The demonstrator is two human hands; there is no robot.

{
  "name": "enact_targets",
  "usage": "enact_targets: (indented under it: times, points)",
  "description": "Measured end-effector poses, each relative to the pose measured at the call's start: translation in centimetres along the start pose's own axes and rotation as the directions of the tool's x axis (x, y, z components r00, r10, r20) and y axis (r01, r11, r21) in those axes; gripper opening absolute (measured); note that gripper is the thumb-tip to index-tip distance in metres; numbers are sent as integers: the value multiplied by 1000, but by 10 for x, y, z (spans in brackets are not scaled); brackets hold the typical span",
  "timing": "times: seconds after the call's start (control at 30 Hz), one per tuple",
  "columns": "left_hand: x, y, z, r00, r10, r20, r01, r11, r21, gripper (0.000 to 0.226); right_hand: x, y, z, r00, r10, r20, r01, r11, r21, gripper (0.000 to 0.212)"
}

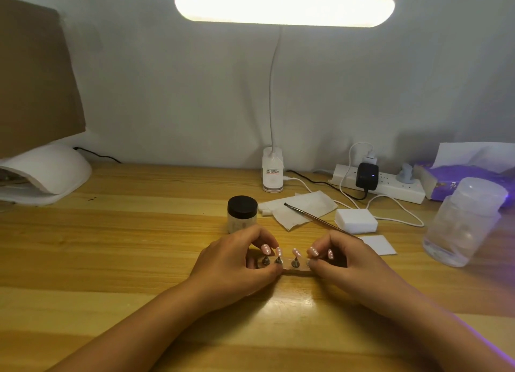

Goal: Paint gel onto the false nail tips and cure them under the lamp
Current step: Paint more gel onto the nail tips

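Note:
A clear holder strip (296,272) stands on the wooden table with several pink false nail tips (295,252) on small metal stands. My left hand (237,268) grips the strip's left end, thumb in front and fingers curled over the tips. My right hand (342,263) pinches its right end the same way. The white curing lamp (47,174) sits at the far left of the table. A gel jar (242,213) with a dark lid stands just behind my left hand. The brush (315,218) lies on a tissue behind my right hand.
A clip-on desk light (273,174) stands at the back, its bar lit overhead. To the right lie a white block (356,220), a white pad (380,245), a power strip (390,186) with cables, a clear plastic bottle (462,224) and a purple tissue pack (468,176).

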State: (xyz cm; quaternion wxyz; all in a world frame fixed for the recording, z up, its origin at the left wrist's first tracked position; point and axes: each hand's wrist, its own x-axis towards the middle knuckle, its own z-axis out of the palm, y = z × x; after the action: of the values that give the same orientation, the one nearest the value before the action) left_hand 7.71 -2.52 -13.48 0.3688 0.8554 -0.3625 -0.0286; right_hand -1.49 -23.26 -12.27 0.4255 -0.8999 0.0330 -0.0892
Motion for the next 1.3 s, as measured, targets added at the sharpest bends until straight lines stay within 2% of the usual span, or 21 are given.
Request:
enact_targets:
  times: [0.17, 0.37, 0.5, 0.7, 1.0, 1.17, 1.3]
  points:
    - [0, 1, 0, 1000, 18, -12, -18, 1000, 23, 24, -1, 3, 1, 998, -29, -60, 25, 998, -56, 11]
    - [-1, 1, -1, 999, 16, -34, -15, 999, 44, 24, -2, 8, -6, 994, 4, -111, -9, 999, -44, 21]
    - [-1, 1, -1, 999, 19, -27, -18, 999, 42, 22, -2, 8, -5, 993, -32, -114, 29, 999, -30, 16]
    - [0, -1, -1, 999, 25, -28, -24, 999, 39, 21, 1, 10, -3, 983, 27, -182, -31, 999, -24, 6]
    - [2, -1, 1, 998, 19, -53, -19, 1000, 11, 23, 4, 9, 2, 977, 4, -213, -27, 994, -107, 13]
    - [1, 1, 1, 994, 24, -110, -23, 1000, 7, 30, 3, 9, 2, 989, -16, -144, -8, 987, -159, 9]
    - [-1, 4, 2, 982, 86, -170, -78, 995, 54, 39, 2, 9, 2, 985, -26, -172, 1, 989, -147, 8]
